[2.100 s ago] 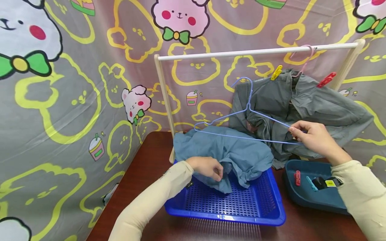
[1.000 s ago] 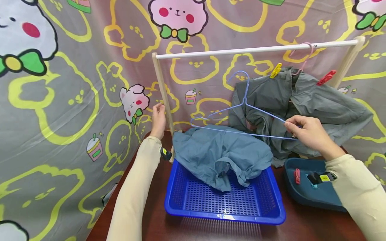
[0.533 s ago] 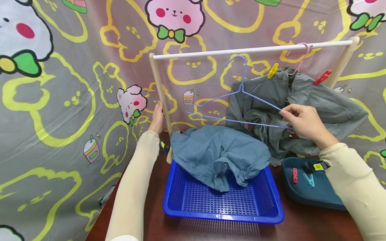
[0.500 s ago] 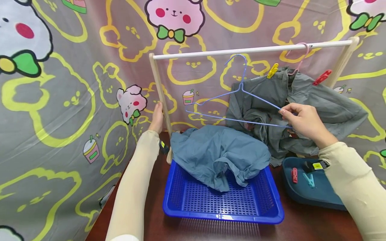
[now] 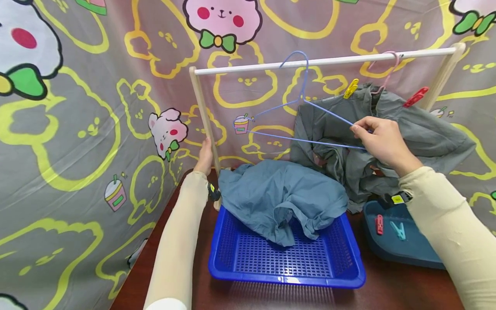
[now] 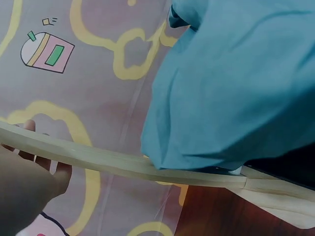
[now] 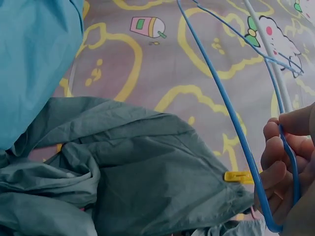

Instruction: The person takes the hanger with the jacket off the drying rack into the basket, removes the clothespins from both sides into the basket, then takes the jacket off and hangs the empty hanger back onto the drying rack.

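My right hand [image 5: 381, 140] pinches the right end of a blue wire clothes hanger [image 5: 329, 113]. In the head view the hanger's hook overlaps the white rod [image 5: 248, 69] of a small clothes rack; whether it touches the rod I cannot tell. The right wrist view shows thumb and fingers on the hanger's wire [image 7: 231, 110]. My left hand [image 5: 205, 156] lies against the rack's left wooden post [image 5: 204, 112], fingers fairly straight and partly hidden by it in the left wrist view. Blue-grey cloth [image 5: 283, 189] lies over the back of a blue basket [image 5: 286, 279].
A dark grey garment [image 5: 414, 125] hangs from a pink hanger [image 5: 393, 71] at the rack's right, with a yellow clip [image 5: 351, 88] and a red clip [image 5: 416, 97] on it. A dark teal tray [image 5: 407, 252] holds a red clothespin [image 5: 379, 224] and a turquoise clothespin [image 5: 398, 230].
My left hand has gone from the cloth over the basket to the rack's left post. My right hand has raised the hanger, bringing its hook up to the rod's height.
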Demonstrator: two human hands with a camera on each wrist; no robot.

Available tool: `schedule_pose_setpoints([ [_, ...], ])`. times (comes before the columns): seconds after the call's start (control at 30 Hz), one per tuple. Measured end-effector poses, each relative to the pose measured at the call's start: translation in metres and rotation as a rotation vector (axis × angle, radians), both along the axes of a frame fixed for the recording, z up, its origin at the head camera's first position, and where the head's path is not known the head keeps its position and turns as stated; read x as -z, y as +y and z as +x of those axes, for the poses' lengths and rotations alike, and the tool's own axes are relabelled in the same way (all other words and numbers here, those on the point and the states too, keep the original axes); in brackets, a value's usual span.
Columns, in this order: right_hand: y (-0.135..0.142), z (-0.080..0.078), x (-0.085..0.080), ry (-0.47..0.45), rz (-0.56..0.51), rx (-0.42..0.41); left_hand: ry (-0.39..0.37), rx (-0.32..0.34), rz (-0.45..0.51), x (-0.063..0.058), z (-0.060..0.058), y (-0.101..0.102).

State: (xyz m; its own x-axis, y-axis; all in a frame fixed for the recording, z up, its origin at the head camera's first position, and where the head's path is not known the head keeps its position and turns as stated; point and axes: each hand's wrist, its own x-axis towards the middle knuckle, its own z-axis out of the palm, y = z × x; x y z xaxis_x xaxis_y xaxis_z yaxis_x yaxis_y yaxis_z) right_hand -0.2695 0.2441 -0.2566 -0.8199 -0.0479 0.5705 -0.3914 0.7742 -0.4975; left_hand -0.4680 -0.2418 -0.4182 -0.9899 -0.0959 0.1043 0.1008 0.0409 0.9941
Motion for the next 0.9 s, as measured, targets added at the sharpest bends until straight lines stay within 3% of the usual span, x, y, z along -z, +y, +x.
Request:
schedule_pose_setpoints([
  [0.07, -0.003, -0.002, -0.002, 0.003, -0.006, 0.002, 0.010, -0.022, -0.024, 0.019, -0.024, -0.010],
  [0.1, -0.005, -0.004, -0.002, 0.005, -0.008, 0.002, 0.000, -0.022, -0.030, 0.014, -0.017, -0.007],
  [0.3, -0.014, -0.015, -0.005, 0.014, -0.007, 0.001, -0.052, -0.019, -0.055, -0.057, 0.073, 0.031],
  [0.43, -0.020, -0.022, -0.008, 0.026, 0.006, -0.003, -0.083, 0.030, -0.049, -0.080, 0.101, 0.038],
  [0.5, -0.023, -0.024, -0.008, 0.024, 0.012, -0.008, -0.087, 0.044, -0.053, -0.083, 0.104, 0.039],
  [0.73, -0.035, -0.032, -0.008, -0.040, 0.016, -0.043, -0.077, 0.035, -0.055, -0.061, 0.077, 0.028],
  [0.9, -0.044, -0.037, -0.006, -0.094, 0.011, -0.058, -0.058, 0.038, -0.036, -0.057, 0.075, 0.026],
])
